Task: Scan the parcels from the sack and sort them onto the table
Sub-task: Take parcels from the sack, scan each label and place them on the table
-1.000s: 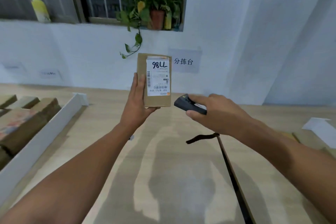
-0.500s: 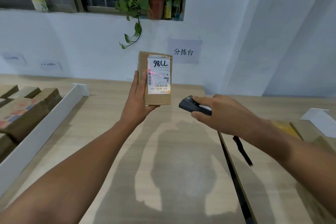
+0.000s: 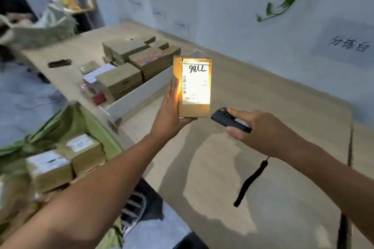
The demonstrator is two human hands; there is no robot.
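We hold the parcel (image 3: 194,87) above the table (image 3: 263,97), long axis upright, label facing us, "98LL" at top. Our left hand (image 3: 170,115) grips it, thumb along its left edge. Our right hand (image 3: 261,129) pinches the scanner (image 3: 228,120), its nose just beside the parcel's lower corner, with the strap (image 3: 251,182) dangling. To the left are the divider (image 3: 137,95), sorted boxes (image 3: 139,56) and the green sack (image 3: 81,119). Versus 0.5 s ago, a yellow glow floods the label and the view has swung left.

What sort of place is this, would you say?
Most likely a parcel sorting station. The left hand holds a brown cardboard parcel with a white barcode label before the black handheld scanner in the right hand; more cardboard boxes sit grouped on the pale wooden table, near a green fabric sack.
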